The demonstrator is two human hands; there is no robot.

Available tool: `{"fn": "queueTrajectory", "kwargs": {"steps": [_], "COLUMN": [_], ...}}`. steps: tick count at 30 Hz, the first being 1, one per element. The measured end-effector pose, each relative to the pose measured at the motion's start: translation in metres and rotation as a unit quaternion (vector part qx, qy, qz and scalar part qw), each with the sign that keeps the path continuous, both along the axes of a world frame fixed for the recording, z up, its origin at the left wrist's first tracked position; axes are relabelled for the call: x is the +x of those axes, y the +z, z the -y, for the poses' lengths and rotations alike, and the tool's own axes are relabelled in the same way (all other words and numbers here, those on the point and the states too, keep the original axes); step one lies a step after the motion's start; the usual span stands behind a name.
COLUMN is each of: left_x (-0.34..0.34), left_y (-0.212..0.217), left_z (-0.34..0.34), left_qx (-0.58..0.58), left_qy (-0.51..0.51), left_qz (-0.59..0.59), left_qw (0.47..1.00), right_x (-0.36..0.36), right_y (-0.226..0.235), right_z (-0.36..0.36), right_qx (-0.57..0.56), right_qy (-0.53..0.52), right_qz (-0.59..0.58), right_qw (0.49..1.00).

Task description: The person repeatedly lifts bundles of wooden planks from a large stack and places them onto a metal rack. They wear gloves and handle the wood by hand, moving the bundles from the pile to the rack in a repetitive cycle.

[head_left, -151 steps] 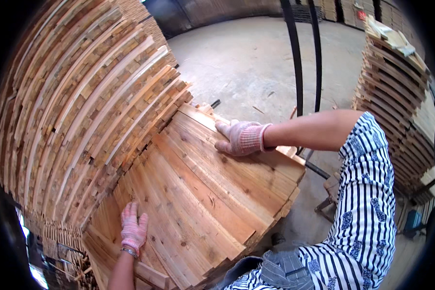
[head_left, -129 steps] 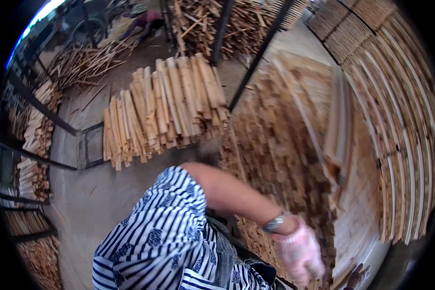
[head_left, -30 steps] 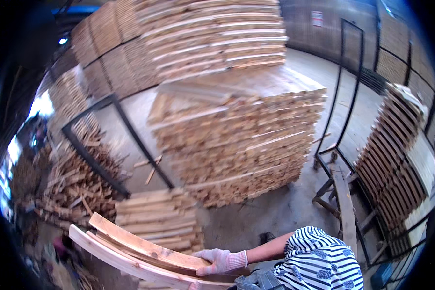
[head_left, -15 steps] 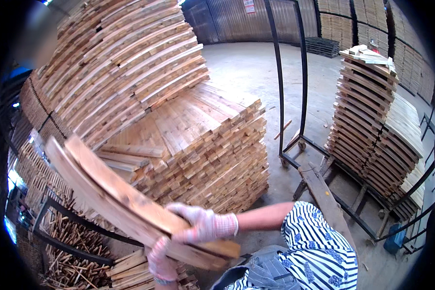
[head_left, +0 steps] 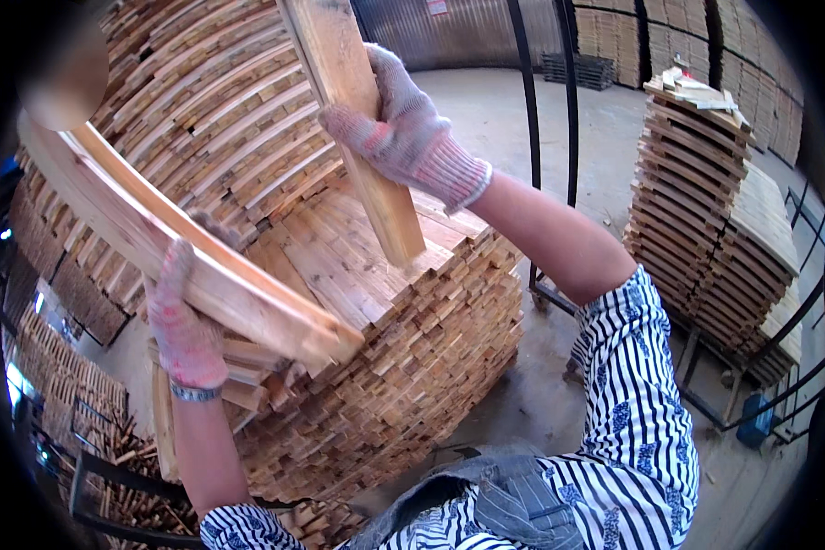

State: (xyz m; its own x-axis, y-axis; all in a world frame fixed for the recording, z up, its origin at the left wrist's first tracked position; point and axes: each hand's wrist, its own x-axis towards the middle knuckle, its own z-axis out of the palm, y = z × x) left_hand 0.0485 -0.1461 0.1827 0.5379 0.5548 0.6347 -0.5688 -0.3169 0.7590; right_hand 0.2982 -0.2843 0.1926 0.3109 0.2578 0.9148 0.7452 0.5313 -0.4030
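Observation:
My left hand (head_left: 181, 321), in a pale knit glove with pink patches, is closed around a long wooden board (head_left: 147, 229) tilted from upper left to lower right. Whether the orange strip along its far side is a second board or its own edge I cannot tell. In a matching glove, my right hand (head_left: 412, 137) grips another wooden board (head_left: 344, 69), held steeply, its thumb across the face. That board's lower end is over the flat top layer (head_left: 316, 247) of a large board stack (head_left: 403, 339); contact there is unclear.
A taller wall of stacked boards (head_left: 238, 110) rises behind. At right, a spaced stack of boards (head_left: 687, 211) stands by a black metal frame (head_left: 529, 101). Loose wood offcuts (head_left: 137, 458) lie at lower left near a black rail (head_left: 87, 467). A blue container (head_left: 754, 422) sits on the floor.
Both hands have risen and moved apart. The two boards held together before are now separated, one in my right hand, lifted up and to the right, with wood still in my left.

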Motion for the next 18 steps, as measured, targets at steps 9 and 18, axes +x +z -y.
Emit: {"fn": "queueTrajectory", "kwargs": {"steps": [9, 18], "left_x": [0.060, 0.116], "left_y": [-0.016, -0.003], "left_z": [-0.089, -0.115], "left_qx": [-0.037, -0.040], "left_qy": [0.048, 0.157], "left_qz": [-0.013, -0.053], "left_qw": [0.998, 0.985], "right_x": [0.025, 0.148], "right_y": [-0.047, 0.022], "right_z": [-0.062, -0.012], "right_qx": [0.001, -0.241], "right_qy": [0.061, -0.154], "right_qz": [-0.073, 0.022], "right_qw": [0.995, 0.958]}}
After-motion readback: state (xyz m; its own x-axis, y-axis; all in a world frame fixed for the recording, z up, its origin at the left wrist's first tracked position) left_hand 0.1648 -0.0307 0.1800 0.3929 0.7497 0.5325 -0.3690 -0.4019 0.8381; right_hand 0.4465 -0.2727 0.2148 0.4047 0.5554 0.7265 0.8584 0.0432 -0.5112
